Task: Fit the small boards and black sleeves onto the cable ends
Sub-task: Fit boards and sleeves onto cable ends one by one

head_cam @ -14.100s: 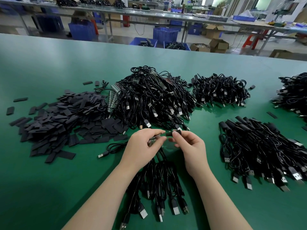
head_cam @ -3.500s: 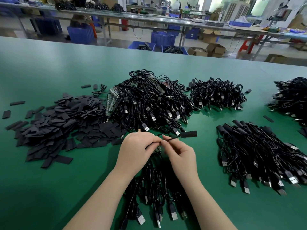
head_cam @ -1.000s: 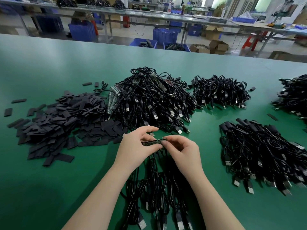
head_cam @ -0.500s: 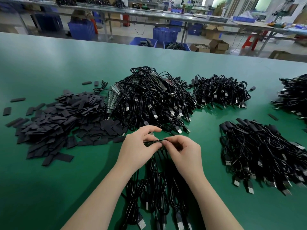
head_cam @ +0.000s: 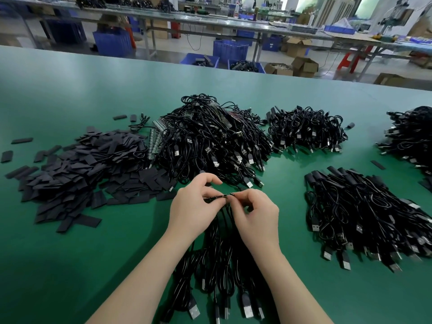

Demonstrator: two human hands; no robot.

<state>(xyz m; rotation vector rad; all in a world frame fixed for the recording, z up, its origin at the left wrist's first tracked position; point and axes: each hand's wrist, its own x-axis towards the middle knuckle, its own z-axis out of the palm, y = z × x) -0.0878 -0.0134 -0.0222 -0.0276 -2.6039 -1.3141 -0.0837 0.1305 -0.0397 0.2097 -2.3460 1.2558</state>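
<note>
My left hand (head_cam: pixel 192 210) and my right hand (head_cam: pixel 256 217) meet above the green table (head_cam: pixel 70 265). Between their fingertips lies a thin small board (head_cam: pixel 218 196), seen edge-on, pinched at its left end by my left hand and at its right end by my right. A bunch of black USB cables (head_cam: pixel 217 272) lies under both hands, plugs toward me. A heap of flat black sleeves (head_cam: pixel 77 169) spreads to the left. Strips of small boards (head_cam: pixel 154 142) sit by the big cable pile (head_cam: pixel 210 143).
More cable piles lie at the back right (head_cam: pixel 306 130), the right (head_cam: pixel 364 213) and the far right edge (head_cam: pixel 411 136). Loose sleeves are scattered at the far left (head_cam: pixel 22 140). Benches, blue crates and cardboard boxes stand beyond the table's far edge.
Over the last second both hands stay together pinching the small board, which has tilted closer to edge-on. Earlier my right hand held a cable with a black sleeve on its end.
</note>
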